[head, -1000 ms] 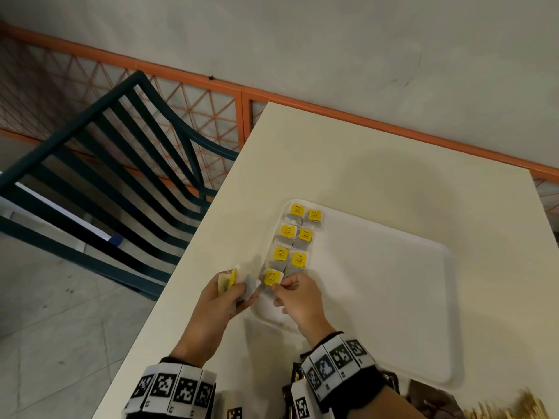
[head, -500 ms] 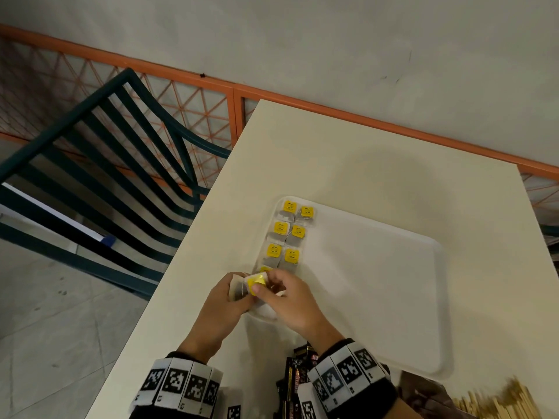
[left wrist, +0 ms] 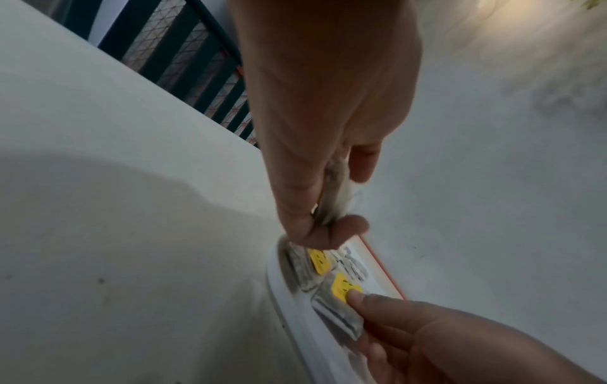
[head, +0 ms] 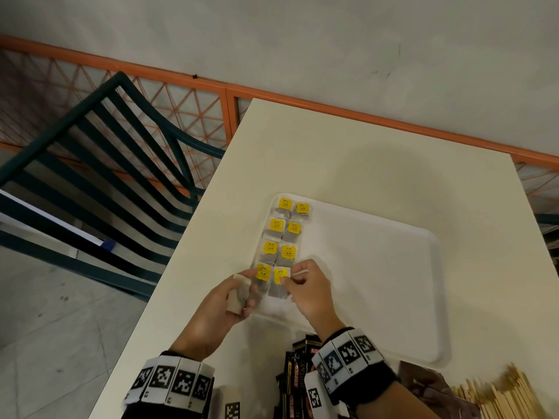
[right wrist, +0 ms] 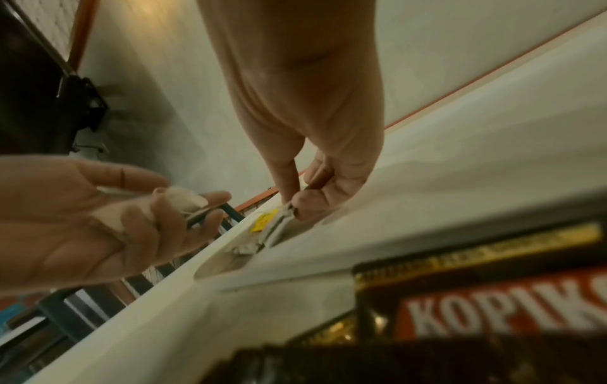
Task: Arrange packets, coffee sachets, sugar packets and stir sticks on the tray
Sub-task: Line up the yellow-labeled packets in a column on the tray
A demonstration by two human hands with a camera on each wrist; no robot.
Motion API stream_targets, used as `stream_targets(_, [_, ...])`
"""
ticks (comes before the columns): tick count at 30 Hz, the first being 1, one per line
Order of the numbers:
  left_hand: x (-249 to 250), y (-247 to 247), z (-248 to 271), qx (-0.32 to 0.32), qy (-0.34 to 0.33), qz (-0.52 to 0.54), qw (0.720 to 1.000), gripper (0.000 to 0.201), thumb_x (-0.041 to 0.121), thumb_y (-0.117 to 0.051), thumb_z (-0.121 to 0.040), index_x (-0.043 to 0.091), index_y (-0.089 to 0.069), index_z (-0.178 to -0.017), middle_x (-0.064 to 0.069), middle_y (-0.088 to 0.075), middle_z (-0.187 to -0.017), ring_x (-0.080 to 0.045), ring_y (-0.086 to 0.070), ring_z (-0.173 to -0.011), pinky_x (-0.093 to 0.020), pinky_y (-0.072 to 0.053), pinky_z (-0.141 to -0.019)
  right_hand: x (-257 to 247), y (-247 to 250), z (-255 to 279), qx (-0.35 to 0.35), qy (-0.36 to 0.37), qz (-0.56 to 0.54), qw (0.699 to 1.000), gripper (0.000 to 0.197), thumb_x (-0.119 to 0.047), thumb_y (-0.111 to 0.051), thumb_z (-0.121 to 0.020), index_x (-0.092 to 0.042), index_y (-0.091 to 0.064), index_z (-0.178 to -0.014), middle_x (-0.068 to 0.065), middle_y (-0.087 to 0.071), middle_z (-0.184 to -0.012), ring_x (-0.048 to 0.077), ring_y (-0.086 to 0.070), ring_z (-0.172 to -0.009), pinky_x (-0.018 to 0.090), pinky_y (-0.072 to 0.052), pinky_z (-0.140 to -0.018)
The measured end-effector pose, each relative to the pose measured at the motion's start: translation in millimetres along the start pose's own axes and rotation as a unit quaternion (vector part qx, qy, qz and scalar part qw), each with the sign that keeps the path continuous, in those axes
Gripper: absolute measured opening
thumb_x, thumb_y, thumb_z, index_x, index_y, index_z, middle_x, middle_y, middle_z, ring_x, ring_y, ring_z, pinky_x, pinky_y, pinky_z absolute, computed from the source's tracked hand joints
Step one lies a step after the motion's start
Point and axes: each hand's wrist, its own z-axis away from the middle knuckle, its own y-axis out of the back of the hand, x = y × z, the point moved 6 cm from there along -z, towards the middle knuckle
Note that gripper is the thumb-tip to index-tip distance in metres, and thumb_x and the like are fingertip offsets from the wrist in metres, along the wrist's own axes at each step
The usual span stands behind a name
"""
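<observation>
A white tray (head: 378,285) lies on the cream table (head: 363,164). Along its left edge, several tea bags with yellow tags (head: 286,204) lie in two columns. My right hand (head: 308,285) pinches the nearest tea bag (head: 279,282) of the right column by its yellow tag and holds it down on the tray (left wrist: 289,306). My left hand (head: 230,300) grips a small bunch of spare tea bags (head: 239,297) just off the tray's near-left corner. Both hands (right wrist: 295,205) meet over the same corner in the wrist views.
Black coffee sachets (head: 298,376) lie on the table near my right wrist. Wooden stir sticks (head: 496,397) and a brown packet (head: 423,379) lie at the near right. A dark green chair (head: 99,164) stands left of the table, before an orange railing (head: 181,83).
My right hand took a tea bag from the bunch in my left hand and brought it down onto the tray at the near end of the right column. The left hand stayed put.
</observation>
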Motion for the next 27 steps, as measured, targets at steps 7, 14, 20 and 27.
stream_targets(7, [5, -1, 3, 0.023, -0.063, -0.115, 0.991, 0.032, 0.002, -0.037, -0.096, 0.019, -0.061, -0.111, 0.007, -0.061, -0.096, -0.003, -0.055, -0.086, -0.011, -0.046, -0.072, -3, 2, 5, 0.023, 0.031, 0.072, 0.997, 0.023, -0.011, -0.067, -0.081, -0.015, -0.045, -0.088, -0.003, -0.055, -0.061, 0.013, -0.052, -0.059, 0.012, -0.037, -0.051])
stream_targets(14, [6, 1, -6, 0.086, -0.129, -0.215, 0.964, 0.019, 0.0, -0.067, -0.079, 0.012, -0.067, -0.094, -0.005, -0.068, -0.086, -0.021, -0.06, -0.081, -0.019, -0.051, -0.067, -14, 36, 20, -0.004, 0.053, 0.108, 0.993, 0.005, -0.019, -0.063, -0.085, -0.017, -0.058, -0.085, -0.009, -0.056, -0.068, 0.007, -0.051, -0.061, 0.008, -0.038, -0.053])
stream_targets(20, [6, -12, -12, 0.058, -0.157, -0.367, 0.915, 0.023, 0.006, -0.075, -0.072, 0.025, -0.064, -0.078, 0.001, -0.065, -0.078, -0.013, -0.059, -0.07, -0.01, -0.046, -0.058, -8, 77, 54, -0.018, 0.046, 0.113, 0.992, 0.004, -0.022, -0.063, -0.086, -0.019, -0.061, -0.084, -0.007, -0.057, -0.07, 0.004, -0.047, -0.054, 0.009, -0.041, -0.056])
stream_targets(27, [12, -13, -6, 0.109, -0.279, -0.578, 0.759, 0.032, 0.024, -0.076, -0.073, 0.015, -0.065, -0.102, -0.006, -0.053, -0.097, -0.024, -0.052, -0.087, -0.031, -0.044, -0.078, 13, 83, 100, -0.057, 0.053, 0.179, 0.981, 0.009, -0.025, -0.061, -0.087, -0.032, -0.055, -0.085, -0.008, -0.06, -0.076, 0.006, -0.055, -0.064, 0.009, -0.044, -0.06])
